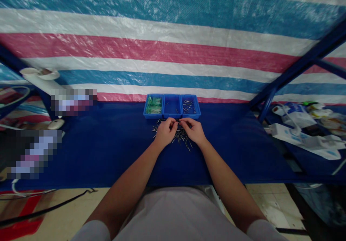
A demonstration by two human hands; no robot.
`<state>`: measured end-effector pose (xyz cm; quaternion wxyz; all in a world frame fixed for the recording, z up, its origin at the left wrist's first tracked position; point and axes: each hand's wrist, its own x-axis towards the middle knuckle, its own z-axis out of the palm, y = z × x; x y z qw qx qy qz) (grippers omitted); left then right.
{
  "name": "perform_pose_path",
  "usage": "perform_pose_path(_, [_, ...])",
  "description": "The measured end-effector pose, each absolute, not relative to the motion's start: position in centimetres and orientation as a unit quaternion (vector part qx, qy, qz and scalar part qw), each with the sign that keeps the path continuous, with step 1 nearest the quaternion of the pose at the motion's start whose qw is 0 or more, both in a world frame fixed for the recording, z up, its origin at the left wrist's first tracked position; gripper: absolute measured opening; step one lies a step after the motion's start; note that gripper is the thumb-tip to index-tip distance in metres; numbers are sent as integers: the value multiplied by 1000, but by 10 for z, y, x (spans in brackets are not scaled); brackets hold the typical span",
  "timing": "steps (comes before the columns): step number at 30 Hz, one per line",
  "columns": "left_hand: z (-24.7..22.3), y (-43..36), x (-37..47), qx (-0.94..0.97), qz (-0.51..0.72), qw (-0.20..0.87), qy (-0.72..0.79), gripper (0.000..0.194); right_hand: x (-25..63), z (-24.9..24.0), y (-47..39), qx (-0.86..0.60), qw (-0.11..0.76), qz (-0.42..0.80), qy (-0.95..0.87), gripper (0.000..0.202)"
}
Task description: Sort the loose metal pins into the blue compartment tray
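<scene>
Blue table — rods beneath left hand and right hand.

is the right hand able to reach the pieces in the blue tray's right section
Probably yes: the right hand is just in front of the open blue tray, and nothing visible blocks the way to those thin pieces.

The left forearm points to one o'clock, the right forearm to eleven; left hand and right hand nearly meet, fingers curled.
</scene>
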<state>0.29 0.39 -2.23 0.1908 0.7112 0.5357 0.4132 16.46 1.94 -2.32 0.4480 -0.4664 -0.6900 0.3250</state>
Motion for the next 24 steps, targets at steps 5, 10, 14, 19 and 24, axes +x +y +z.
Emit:
perform_pose_path(5, [-23, 4, 3, 711, 416, 192, 533, 15, 164, -22, 19, -472, 445, 322, -690, 23])
perform_pose_path(10, [-22, 4, 3, 713, 416, 192, 531, 16, 164, -20, 18, -474, 442, 326, -689, 23])
perform_pose_path(14, [-21, 4, 3, 714, 414, 192, 531, 16, 165, -21, 19, -476, 434, 319, -694, 24])
perform_pose_path(19, [-21, 4, 3, 717, 409, 188, 533, 16, 166, -22, 20, -474, 431, 322, -697, 27])
perform_pose_path(24, [-22, 5, 3, 717, 408, 189, 533, 15, 165, -22, 19, -479, 431, 327, -691, 27])
